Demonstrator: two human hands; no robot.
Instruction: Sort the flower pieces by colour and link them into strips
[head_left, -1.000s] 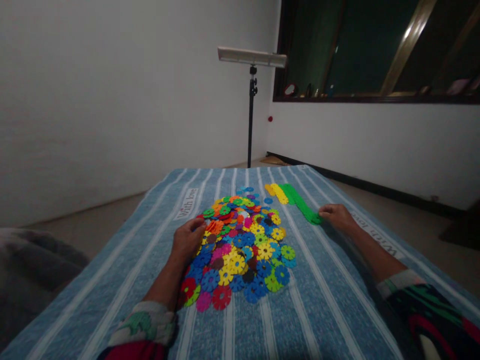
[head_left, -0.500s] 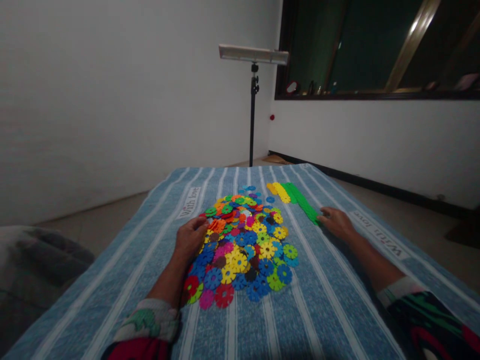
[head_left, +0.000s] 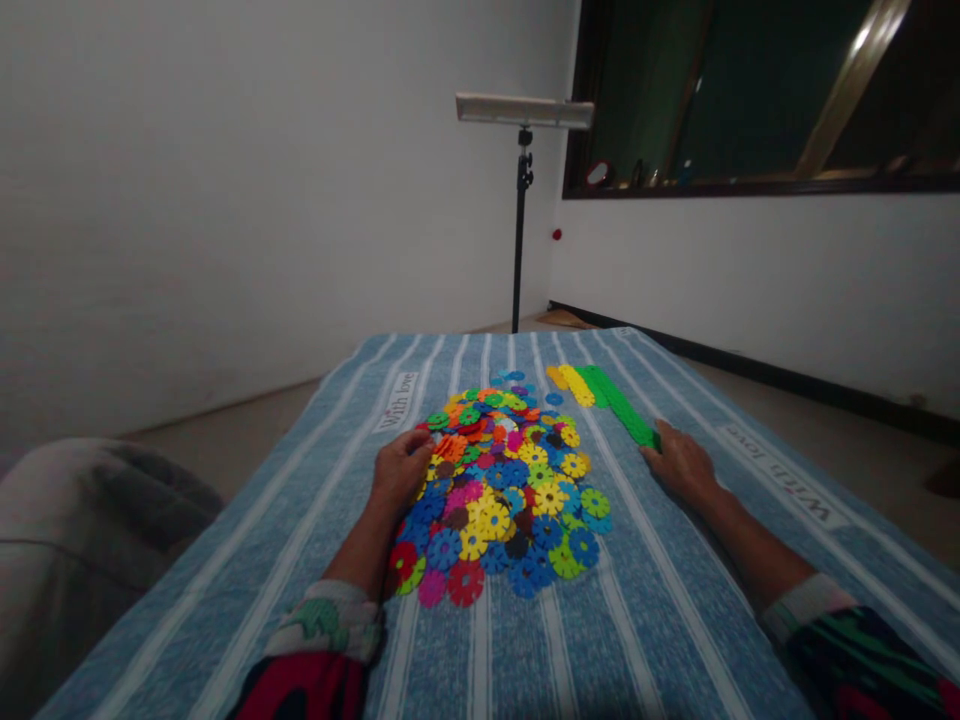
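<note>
A heap of flat, flower-shaped plastic discs (head_left: 504,492) in many colours lies on a blue striped cloth (head_left: 660,600). My left hand (head_left: 402,468) rests on the heap's left edge, fingers curled over the discs. To the right runs a line of joined discs (head_left: 609,403), yellow at the far end and green towards me. My right hand (head_left: 682,464) lies at the near green end of that line, fingers bent and touching it. Whether either hand grips a disc is not clear.
A light panel on a black stand (head_left: 520,190) rises beyond the far edge of the cloth. A grey bundle of fabric (head_left: 82,540) sits at the left. White walls and a dark window (head_left: 750,90) lie behind.
My right hand has drawn slightly back towards me along the green end of the line. The view has shifted a little; my left hand stays on the heap.
</note>
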